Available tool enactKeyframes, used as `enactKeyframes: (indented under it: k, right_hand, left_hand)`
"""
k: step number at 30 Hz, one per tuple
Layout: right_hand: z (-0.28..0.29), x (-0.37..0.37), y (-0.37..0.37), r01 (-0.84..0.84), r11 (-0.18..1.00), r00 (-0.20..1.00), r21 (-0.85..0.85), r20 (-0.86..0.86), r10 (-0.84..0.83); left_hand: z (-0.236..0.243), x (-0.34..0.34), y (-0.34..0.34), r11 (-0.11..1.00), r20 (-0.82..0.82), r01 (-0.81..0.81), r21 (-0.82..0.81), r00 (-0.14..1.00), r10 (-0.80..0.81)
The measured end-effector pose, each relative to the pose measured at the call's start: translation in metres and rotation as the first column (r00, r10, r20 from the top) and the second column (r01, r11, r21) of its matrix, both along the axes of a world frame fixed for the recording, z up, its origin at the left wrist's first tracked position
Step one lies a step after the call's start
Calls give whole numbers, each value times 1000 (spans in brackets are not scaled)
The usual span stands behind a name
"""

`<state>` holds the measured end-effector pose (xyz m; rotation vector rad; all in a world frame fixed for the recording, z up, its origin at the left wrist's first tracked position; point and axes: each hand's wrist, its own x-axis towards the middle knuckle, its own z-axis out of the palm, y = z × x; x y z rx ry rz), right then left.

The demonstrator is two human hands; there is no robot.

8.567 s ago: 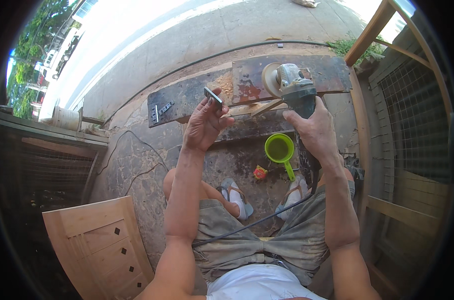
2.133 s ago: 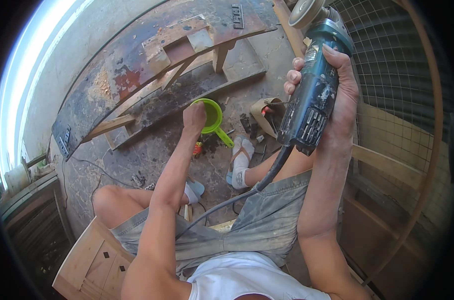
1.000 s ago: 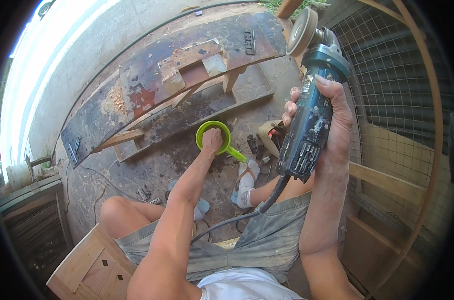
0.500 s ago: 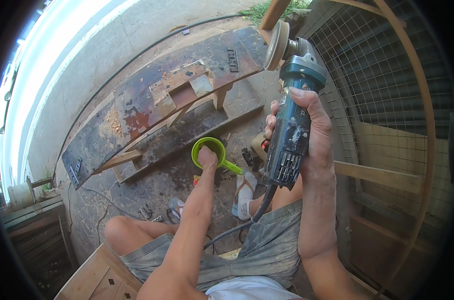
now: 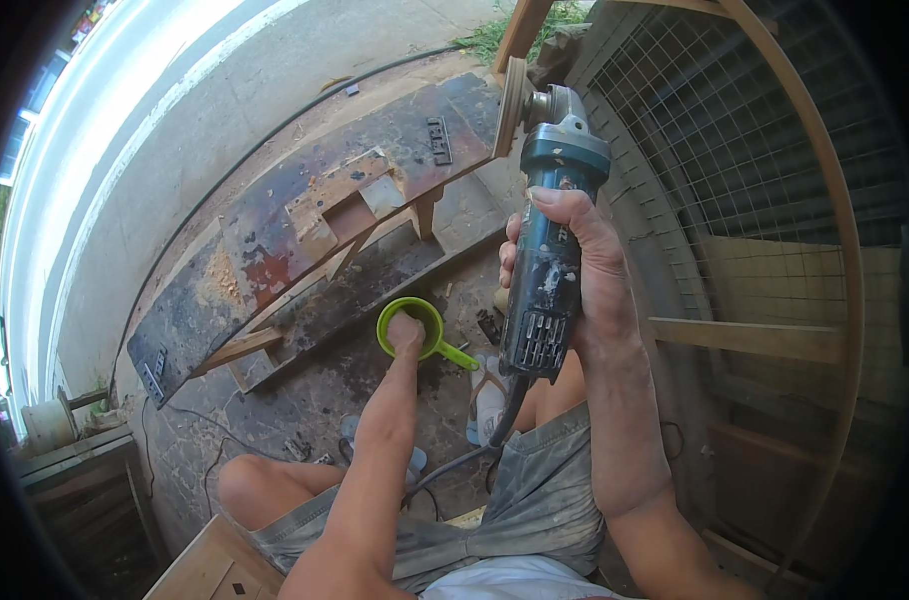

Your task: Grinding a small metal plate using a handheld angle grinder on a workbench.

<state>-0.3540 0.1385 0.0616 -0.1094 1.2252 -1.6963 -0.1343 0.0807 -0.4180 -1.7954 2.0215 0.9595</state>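
Green plastic cup (image 5: 411, 326) with a side handle sits on the dirty ground below the table (image 5: 275, 250), just in front of the person's feet. The left hand (image 5: 406, 331) reaches down into its mouth; the fingers are inside the cup and hidden, so whether they are spread or closed on anything cannot be told.

The right hand (image 5: 575, 270) is wrapped tight around the body of a teal angle grinder (image 5: 547, 250), thumb along the top, fingers curled round the far side. The grinder is held up off the ground, upright in the view, with its disc (image 5: 515, 105) at the top end, edge-on, close to the right end of the table. Its cable (image 5: 475, 440) drops from the rear of the tool and runs down across the lap.

The table is a long, dark, rust-stained slab lying diagonally across the view, with patches of sawdust and a small dark metal piece (image 5: 438, 140) near its right end. A lighter wood block (image 5: 335, 205) lies on its middle (notched, with a gap cut into it). A lower dark board (image 5: 375, 285) runs beside it, nearer the person.

The person is seated, wearing grey shorts (image 5: 535, 490), knees apart, with sandals (image 5: 487, 395) on the feet. A wire-mesh panel (image 5: 755, 170) in a wooden frame stands to the right. A pale wooden panel (image 5: 215, 570) shows at the lower left edge.
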Motion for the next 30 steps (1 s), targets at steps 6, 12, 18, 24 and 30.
enactKeyframes:
  k: [6,12,18,24,30]
  right_hand:
    - [0,4,-5,-38,999,997,21,72,36]
    - [-1,12,-10,-9,999,999,-32,-49,8]
    - [-9,11,-18,-49,999,973,12,-224,50]
    - [15,61,-29,-173,983,914,-60,-382,137]
    - [20,116,-25,-313,948,649,62,-714,262]
  left_hand:
    - [-6,9,-9,997,-26,30,-66,999,-32]
    - [52,25,-6,954,-57,236,-186,967,-250]
    - [238,66,-49,925,-511,129,358,856,79]
    - [403,139,-82,911,-883,-186,369,235,406]
    - [417,178,-80,886,-936,-305,349,-165,312]
